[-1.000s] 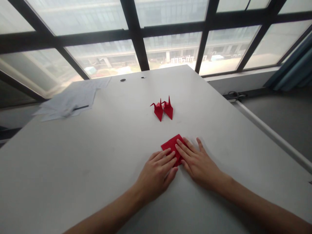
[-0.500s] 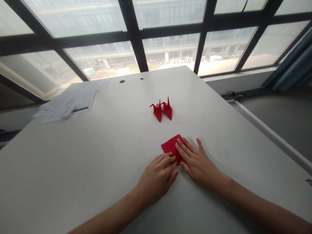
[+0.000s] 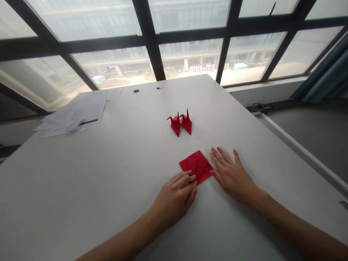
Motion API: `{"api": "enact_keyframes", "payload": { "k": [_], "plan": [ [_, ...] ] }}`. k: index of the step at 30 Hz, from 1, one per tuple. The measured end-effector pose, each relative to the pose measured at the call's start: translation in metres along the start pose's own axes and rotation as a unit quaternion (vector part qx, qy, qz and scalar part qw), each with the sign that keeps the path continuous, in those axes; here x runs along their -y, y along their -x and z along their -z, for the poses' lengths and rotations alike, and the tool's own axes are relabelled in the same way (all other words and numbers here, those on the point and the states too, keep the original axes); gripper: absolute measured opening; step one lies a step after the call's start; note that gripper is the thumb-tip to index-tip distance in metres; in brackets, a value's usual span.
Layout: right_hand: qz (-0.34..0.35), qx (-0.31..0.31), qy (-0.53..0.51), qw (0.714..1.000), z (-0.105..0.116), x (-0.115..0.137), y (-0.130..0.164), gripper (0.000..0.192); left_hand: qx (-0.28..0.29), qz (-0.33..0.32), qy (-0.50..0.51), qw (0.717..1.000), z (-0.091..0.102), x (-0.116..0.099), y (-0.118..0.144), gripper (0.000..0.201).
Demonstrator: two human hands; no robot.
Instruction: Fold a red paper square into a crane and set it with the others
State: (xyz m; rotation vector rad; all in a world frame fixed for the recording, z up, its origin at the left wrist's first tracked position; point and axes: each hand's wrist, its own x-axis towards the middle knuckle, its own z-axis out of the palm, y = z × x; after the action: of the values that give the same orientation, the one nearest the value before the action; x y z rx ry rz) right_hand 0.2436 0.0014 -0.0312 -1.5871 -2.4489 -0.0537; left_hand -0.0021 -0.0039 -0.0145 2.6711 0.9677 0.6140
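A folded red paper square [image 3: 197, 166] lies flat on the white table [image 3: 114, 163] in front of me. My left hand [image 3: 175, 197] rests palm down, its fingertips pressing the paper's near corner. My right hand [image 3: 231, 174] lies flat on the table just right of the paper, fingers spread, its thumb close to the paper's right edge. Two finished red paper cranes [image 3: 181, 123] stand side by side farther back on the table.
A stack of white papers [image 3: 74, 114] with a dark pen [image 3: 88, 122] lies at the table's far left. Two small holes [image 3: 136, 91] sit near the far edge. Large windows with dark frames are behind; a grey floor and white rail lie to the right.
My right hand has slid off the red paper to the right and now lies on the table beside it. My left hand stays at the paper's near corner.
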Motion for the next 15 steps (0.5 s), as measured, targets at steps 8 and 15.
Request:
{"api": "enact_keyframes", "payload": {
  "k": [8, 15],
  "plan": [
    [0.127, 0.051, -0.087, 0.987, 0.0, 0.025, -0.006, 0.059, -0.002, 0.015, 0.009, 1.0, 0.002, 0.001, -0.001, 0.027],
    [0.071, 0.044, -0.063, 0.994, -0.005, 0.025, -0.002, 0.058, 0.081, 0.014, -0.075, 0.994, -0.004, 0.004, 0.005, 0.061]
  ]
}}
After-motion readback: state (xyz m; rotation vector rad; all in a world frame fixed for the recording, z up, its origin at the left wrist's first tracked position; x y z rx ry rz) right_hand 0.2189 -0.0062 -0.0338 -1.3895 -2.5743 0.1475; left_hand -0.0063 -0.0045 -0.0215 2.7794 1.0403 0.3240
